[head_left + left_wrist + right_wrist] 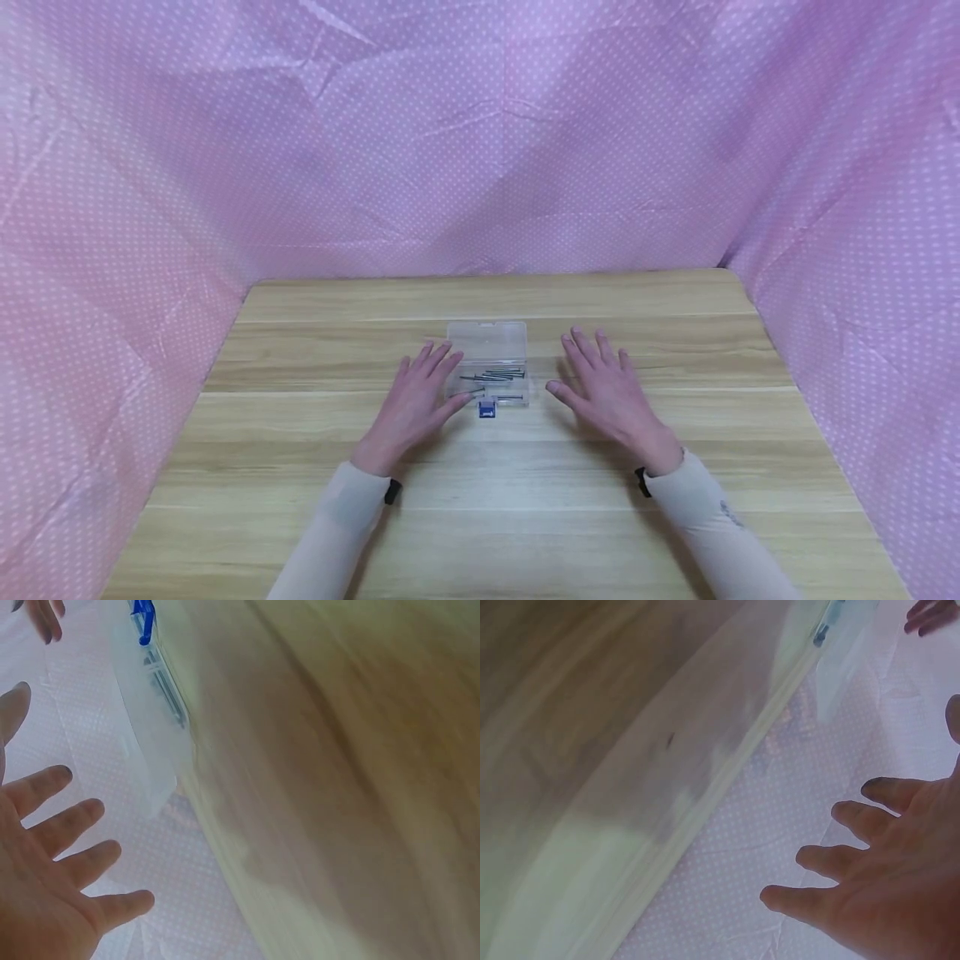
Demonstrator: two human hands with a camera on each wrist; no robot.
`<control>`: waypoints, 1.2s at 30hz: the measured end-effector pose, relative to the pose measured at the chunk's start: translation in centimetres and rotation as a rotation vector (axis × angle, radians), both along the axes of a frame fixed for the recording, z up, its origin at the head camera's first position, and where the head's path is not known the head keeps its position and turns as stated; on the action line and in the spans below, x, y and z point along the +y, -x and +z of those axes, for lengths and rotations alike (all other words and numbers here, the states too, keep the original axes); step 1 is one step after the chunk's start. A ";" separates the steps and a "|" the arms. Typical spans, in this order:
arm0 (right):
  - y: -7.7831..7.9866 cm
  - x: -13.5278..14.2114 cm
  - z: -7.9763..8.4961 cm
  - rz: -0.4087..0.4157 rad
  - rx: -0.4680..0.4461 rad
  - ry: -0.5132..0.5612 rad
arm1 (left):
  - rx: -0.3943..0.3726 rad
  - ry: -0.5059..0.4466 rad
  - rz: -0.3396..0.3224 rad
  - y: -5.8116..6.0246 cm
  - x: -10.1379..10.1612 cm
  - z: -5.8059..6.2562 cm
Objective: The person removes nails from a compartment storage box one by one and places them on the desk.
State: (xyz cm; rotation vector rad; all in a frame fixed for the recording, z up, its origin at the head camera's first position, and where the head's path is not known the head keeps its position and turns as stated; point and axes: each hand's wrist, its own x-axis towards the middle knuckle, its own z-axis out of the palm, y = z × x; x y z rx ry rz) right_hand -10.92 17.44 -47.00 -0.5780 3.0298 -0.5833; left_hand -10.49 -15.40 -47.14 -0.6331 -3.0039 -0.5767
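A small clear plastic box [528,395] lies on the table with its transparent lid [487,340] raised and leaning back. Inside are several metal screws or nails [504,374], too small to tell which. A blue latch [487,409] shows at the box's front edge, and also in the left wrist view. Left of the box, my left hand [411,406] is spread, its thumb near the front left corner; contact cannot be made out. My right hand [609,400] hovers to the right with fingers spread, apart from the box and holding nothing.
The wooden table [480,533] carries the box near its middle. Pink dotted cloth [480,167] hangs behind the table and along both sides. A dark band [392,492] circles the left wrist, with another dark band [642,482] on the right.
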 end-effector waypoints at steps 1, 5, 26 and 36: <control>0.0 -0.2 0.0 0.005 0.004 0.001 | 0.004 -0.002 -0.007 0.1 0.1 0.0; 0.0 -1.1 -0.3 0.029 0.005 0.003 | 0.023 -0.011 -0.029 0.4 0.5 0.1; 0.6 -3.4 -1.0 0.106 -0.036 -0.056 | 0.031 0.003 -0.086 3.0 1.5 -0.6; 1.0 -3.8 -1.0 0.152 -0.043 -0.098 | 0.064 0.026 -0.188 4.4 1.6 -1.2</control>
